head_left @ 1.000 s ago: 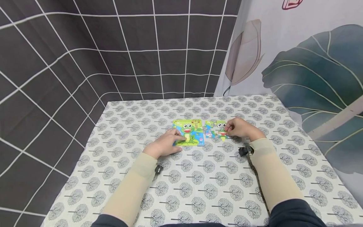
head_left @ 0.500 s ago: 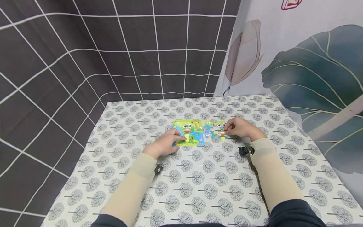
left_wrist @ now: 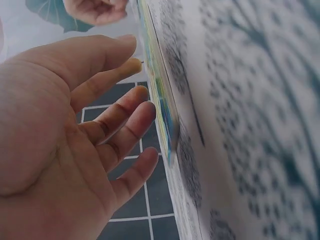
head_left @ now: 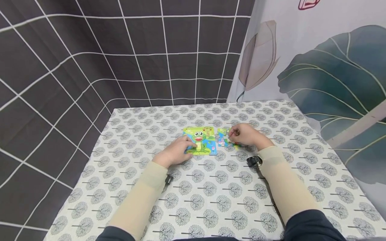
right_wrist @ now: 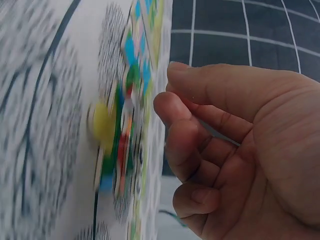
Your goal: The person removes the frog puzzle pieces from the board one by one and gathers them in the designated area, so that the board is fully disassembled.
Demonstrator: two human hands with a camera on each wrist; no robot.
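A thin, square frog-picture board lies flat on the table. My left hand is at its left edge, fingertips over the picture. In the left wrist view, those fingers are loosely bent beside the board's edge. To the right of the board lie frog jigsaw pieces, partly hidden by my right hand. The right wrist view shows pieces on the cloth, some blurred. There, the right thumb and index fingertip stand a little apart, the other fingers curled, and no piece shows between them.
A white cloth with grey tree prints covers the table. Behind and to the left hangs a dark curtain with white grid lines. At the right hangs a pale curtain with leaf prints.
My right hand has moved left over the jigsaw pieces and now hides the frog's eyes there. The left hand has stayed at the board.
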